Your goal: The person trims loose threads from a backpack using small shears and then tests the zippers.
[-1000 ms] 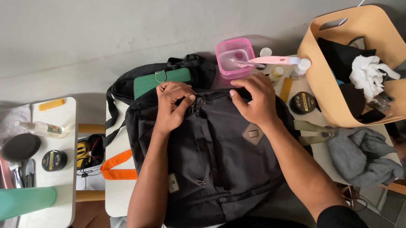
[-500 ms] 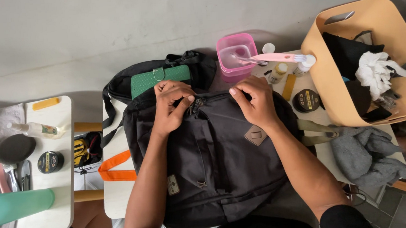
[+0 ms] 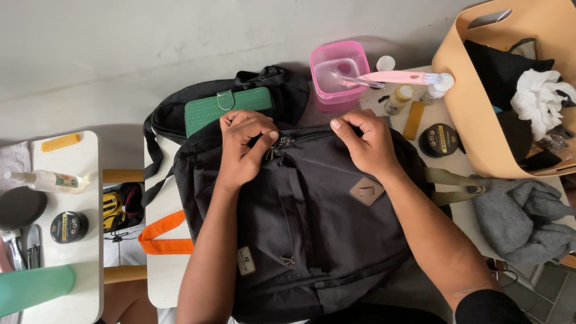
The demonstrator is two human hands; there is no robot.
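Since the earlier frame the right hand has slid left along the top of the black backpack, toward the left hand. Left fingers pinch the zipper pull; right fingers curl on the fabric, gripping it lightly. Beyond the backpack, which lies flat on the white table, sits a pink container; far right stands a tan basket.

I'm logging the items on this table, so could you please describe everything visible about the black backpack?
The black backpack looks like woven fabric and lies flat, front up, on a small white table. It has a front pocket, a brown diamond patch and olive straps at its right side. The left hand pinches the top zipper; the right hand rests on the top edge.
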